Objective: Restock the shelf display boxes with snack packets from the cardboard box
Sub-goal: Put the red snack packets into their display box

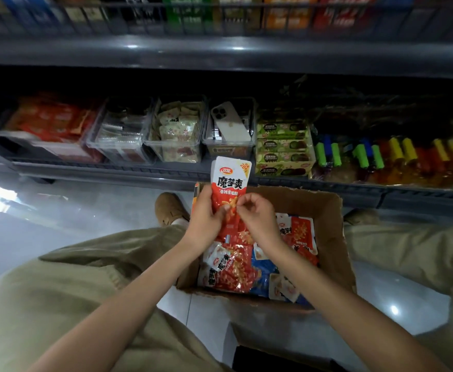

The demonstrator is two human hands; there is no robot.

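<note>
Glossy pale floor under open cardboard box of snack packets; above box, both hands gripping red-and-white packet stack; beyond box, dark shelf with clear display boxes

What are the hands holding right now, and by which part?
Both hands grip a stack of red-and-white snack packets by its lower half: left hand along the left edge, right hand pinching the lower right side, above the cardboard box.
</note>
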